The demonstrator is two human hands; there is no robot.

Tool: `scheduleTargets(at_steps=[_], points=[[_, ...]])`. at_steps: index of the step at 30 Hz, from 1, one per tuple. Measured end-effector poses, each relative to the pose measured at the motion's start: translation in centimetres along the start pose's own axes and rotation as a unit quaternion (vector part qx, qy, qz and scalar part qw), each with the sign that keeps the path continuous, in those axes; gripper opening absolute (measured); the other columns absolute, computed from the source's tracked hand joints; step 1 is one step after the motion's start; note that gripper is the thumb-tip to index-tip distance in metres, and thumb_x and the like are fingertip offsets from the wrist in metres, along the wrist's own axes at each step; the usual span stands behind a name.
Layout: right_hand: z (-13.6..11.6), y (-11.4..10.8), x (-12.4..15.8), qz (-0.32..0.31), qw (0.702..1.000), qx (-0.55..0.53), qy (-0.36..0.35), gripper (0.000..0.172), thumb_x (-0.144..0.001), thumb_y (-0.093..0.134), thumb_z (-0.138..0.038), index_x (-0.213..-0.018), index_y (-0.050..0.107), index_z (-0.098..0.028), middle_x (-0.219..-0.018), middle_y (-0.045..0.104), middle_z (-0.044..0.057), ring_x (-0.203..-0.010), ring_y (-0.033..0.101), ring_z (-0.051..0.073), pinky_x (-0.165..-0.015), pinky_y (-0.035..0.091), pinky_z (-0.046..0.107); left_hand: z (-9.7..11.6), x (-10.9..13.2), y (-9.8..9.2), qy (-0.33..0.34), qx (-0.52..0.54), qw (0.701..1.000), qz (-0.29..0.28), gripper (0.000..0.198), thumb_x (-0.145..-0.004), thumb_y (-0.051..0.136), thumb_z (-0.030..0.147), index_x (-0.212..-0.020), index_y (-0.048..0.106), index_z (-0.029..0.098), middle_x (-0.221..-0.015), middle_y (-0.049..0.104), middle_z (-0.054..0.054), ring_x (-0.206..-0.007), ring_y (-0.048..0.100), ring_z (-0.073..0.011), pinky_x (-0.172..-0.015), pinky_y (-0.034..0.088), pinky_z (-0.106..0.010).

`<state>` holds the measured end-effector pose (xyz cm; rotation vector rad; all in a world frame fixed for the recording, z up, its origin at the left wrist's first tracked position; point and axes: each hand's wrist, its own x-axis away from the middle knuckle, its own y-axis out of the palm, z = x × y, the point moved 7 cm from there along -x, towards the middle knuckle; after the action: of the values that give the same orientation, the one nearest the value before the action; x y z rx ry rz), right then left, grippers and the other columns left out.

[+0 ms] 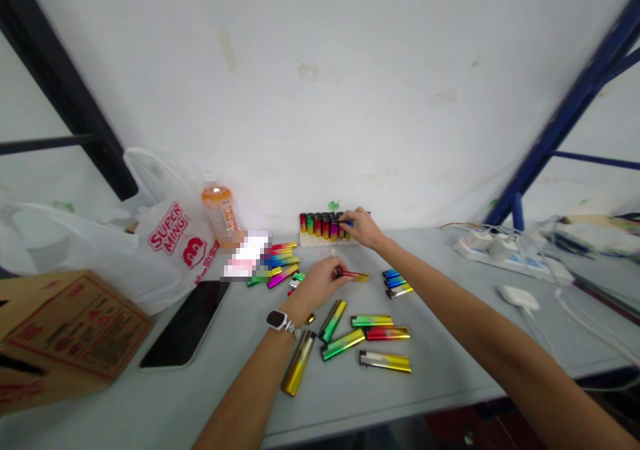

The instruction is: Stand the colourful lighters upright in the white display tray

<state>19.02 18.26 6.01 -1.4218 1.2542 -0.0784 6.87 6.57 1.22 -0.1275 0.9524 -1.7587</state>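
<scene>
My left hand (320, 281), with a watch on the wrist, is closed on a red-and-gold lighter (356, 276) held just above the table. My right hand (361, 227) reaches to the back and pinches a lighter standing in a white tray (313, 240) that holds a row of upright lighters (323, 225). Several shiny coloured lighters (373, 333) lie loose on the grey table (440, 363) in front of my hands. Another bunch of lighters (280, 263) lies to the left of the tray, and a few more lighters (397, 283) lie under my right forearm.
A black phone (187, 323) lies face up at the left, beside a cardboard box (65, 330). Behind them are a white plastic bag (170, 243) and an orange drink bottle (220, 213). A power strip (510, 253) with cables and a white charger (520, 297) sit at the right.
</scene>
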Motion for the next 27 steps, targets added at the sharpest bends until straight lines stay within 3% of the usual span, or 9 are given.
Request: scheduleTargets(at_steps=[5,11,14,17,20,22,27], points=[[-0.3,-0.5,0.3,0.032,0.996,0.083,-0.005,0.021,-0.089,0.061,-0.033,-0.098,0.077,-0.022,-0.109,0.059,0.012,-0.103,0.047,0.026,-0.093,0.037,0.041,-0.1,-0.3,-1.8,-0.001,0.005,0.995,0.095,0.014,-0.087,0.062,0.032,-0.091,0.066,0.019,-0.085,0.065,-0.003,-0.075,0.059,-0.0154,-0.071,0.046,-0.027],[-1.3,-0.7,1.6,0.037,0.993,0.107,0.033,0.034,-0.093,0.053,-0.039,-0.116,0.072,-0.023,-0.110,0.051,0.015,-0.106,0.043,0.030,-0.093,0.036,0.045,-0.3,-0.1,-3.3,-0.025,0.049,0.982,0.179,0.018,-0.086,0.062,0.033,-0.092,0.068,0.017,-0.089,0.067,-0.005,-0.076,0.061,-0.0162,-0.074,0.050,-0.030],[-2.3,-1.3,3.0,0.072,0.996,0.020,0.045,0.043,-0.095,0.049,-0.041,-0.129,0.062,-0.019,-0.113,0.052,0.015,-0.109,0.046,0.027,-0.097,0.037,0.043,-0.6,-0.1,-3.6,-0.032,0.098,0.972,0.212,0.023,-0.084,0.065,0.038,-0.092,0.068,0.017,-0.091,0.069,-0.006,-0.081,0.064,-0.0177,-0.078,0.052,-0.032],[-3.4,-1.0,4.7,0.054,0.985,-0.146,0.080,0.045,-0.099,0.037,-0.049,-0.108,0.069,-0.018,-0.099,0.059,0.010,-0.098,0.053,0.022,-0.093,0.041,0.037,-0.8,-0.1,-3.6,-0.039,0.171,0.957,0.231,0.028,-0.081,0.068,0.040,-0.097,0.065,0.016,-0.094,0.070,-0.007,-0.085,0.066,-0.0176,-0.079,0.053,-0.031],[-4.9,0.6,6.5,-0.036,0.943,-0.304,0.131,0.057,-0.096,0.033,-0.060,-0.079,0.067,-0.017,-0.078,0.062,0.005,-0.077,0.056,0.018,-0.077,0.045,0.031,-0.6,-0.2,-3.4,-0.034,0.208,0.947,0.241,0.038,-0.076,0.073,0.036,-0.105,0.061,0.016,-0.093,0.069,-0.006,-0.082,0.066,-0.0163,-0.077,0.054,-0.030],[-5.7,1.5,7.4,-0.065,0.904,-0.385,0.174,0.064,-0.094,0.032,-0.066,-0.064,0.059,-0.017,-0.061,0.056,0.003,-0.061,0.052,0.015,-0.062,0.042,0.027,-0.1,-0.4,-3.1,-0.024,0.221,0.947,0.230,0.042,-0.075,0.074,0.034,-0.110,0.058,0.017,-0.091,0.069,-0.005,-0.078,0.065,-0.0150,-0.076,0.054,-0.030],[-6.0,2.7,9.2,-0.037,0.788,-0.531,0.308,0.062,-0.086,0.035,-0.074,-0.052,0.040,-0.022,-0.042,0.026,-0.007,-0.038,0.022,0.008,-0.040,0.019,0.023,1.4,-0.3,-2.8,-0.010,0.199,0.957,0.210,0.037,-0.081,0.069,0.035,-0.112,0.058,0.019,-0.104,0.069,-0.007,-0.083,0.065,-0.0150,-0.075,0.053,-0.029]])
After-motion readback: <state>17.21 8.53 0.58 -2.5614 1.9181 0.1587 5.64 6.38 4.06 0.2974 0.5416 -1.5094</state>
